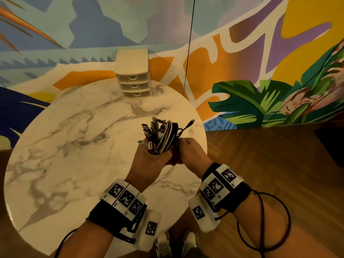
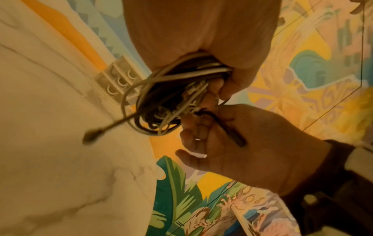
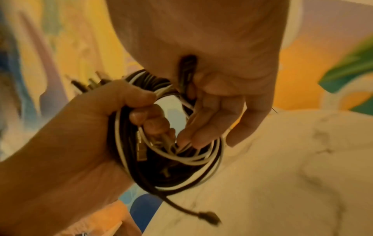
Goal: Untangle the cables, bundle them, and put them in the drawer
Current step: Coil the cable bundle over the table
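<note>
Marble-patterned round table (image 1: 55,146) carries a small white drawer unit (image 1: 133,75) at its far edge, its three drawers closed; above the table's near-right part the left hand (image 1: 149,161) has its fingers curled round a coil of black and white cables (image 1: 163,138), plug ends fanning up and away, one loose black end (image 1: 191,122) sticking out to the right. Beside it, touching the coil, the right hand (image 1: 193,153) pinches a thin black tie (image 2: 228,129) against the bundle, fingers (image 3: 203,124) hooked into the loops; a painted mural (image 1: 242,53) fills the wall beyond.
</note>
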`<action>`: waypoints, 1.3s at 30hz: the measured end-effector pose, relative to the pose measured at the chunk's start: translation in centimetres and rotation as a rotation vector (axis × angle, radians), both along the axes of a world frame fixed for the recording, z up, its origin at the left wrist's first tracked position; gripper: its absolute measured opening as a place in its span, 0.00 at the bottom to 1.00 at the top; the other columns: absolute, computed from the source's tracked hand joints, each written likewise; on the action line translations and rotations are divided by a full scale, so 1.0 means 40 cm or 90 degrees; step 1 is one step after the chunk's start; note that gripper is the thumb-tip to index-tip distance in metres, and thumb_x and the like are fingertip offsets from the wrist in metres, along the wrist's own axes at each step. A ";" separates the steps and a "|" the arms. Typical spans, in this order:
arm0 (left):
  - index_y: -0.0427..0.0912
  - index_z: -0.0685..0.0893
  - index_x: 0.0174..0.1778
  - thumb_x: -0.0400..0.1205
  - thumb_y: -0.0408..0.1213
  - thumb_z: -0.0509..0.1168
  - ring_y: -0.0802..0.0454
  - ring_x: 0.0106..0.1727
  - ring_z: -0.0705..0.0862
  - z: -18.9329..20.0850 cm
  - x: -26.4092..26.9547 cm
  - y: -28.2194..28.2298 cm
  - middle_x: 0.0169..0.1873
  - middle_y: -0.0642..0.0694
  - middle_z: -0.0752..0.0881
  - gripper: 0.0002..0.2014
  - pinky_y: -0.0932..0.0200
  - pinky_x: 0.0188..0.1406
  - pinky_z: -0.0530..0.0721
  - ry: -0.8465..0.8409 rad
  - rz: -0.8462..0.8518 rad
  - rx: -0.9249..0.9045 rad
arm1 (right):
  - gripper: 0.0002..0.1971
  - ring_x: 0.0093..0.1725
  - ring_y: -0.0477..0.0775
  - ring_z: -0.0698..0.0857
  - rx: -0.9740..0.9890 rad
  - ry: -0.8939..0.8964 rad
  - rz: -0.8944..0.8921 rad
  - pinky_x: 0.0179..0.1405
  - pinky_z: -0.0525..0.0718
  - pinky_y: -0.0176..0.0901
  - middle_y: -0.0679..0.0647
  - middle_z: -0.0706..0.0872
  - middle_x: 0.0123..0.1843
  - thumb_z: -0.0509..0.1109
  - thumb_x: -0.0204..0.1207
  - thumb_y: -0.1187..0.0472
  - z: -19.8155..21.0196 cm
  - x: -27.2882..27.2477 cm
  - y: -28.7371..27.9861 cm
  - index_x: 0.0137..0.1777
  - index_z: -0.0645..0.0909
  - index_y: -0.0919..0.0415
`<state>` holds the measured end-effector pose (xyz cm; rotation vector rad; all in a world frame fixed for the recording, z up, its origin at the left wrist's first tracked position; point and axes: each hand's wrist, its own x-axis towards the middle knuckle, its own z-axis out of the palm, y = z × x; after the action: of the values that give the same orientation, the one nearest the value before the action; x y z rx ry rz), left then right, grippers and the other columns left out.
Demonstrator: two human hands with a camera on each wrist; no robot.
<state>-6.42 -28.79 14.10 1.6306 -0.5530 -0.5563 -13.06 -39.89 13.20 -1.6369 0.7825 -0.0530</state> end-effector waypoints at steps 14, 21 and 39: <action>0.30 0.81 0.51 0.72 0.24 0.62 0.49 0.22 0.71 -0.011 0.041 0.044 0.22 0.45 0.73 0.12 0.56 0.26 0.76 0.253 -0.054 -0.141 | 0.18 0.30 0.48 0.86 -0.014 -0.030 0.157 0.37 0.84 0.41 0.54 0.89 0.31 0.63 0.82 0.52 0.000 -0.023 -0.045 0.37 0.87 0.58; 0.40 0.67 0.29 0.68 0.31 0.65 0.52 0.23 0.67 0.002 0.056 0.046 0.22 0.47 0.63 0.10 0.56 0.36 0.78 0.441 -0.104 -0.222 | 0.24 0.37 0.55 0.85 0.000 -0.108 -0.086 0.41 0.83 0.52 0.55 0.84 0.35 0.81 0.58 0.42 -0.022 -0.010 -0.045 0.39 0.76 0.59; 0.39 0.87 0.40 0.79 0.30 0.65 0.50 0.34 0.83 0.007 0.029 -0.012 0.30 0.44 0.83 0.06 0.51 0.42 0.84 0.426 0.098 -0.138 | 0.07 0.32 0.48 0.85 0.181 -0.198 -0.209 0.35 0.84 0.40 0.53 0.90 0.37 0.76 0.71 0.65 0.009 0.020 -0.009 0.48 0.87 0.60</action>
<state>-5.24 -29.27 14.37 1.1721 0.0104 -0.8433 -12.25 -40.26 13.56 -1.1839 0.7705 -0.4032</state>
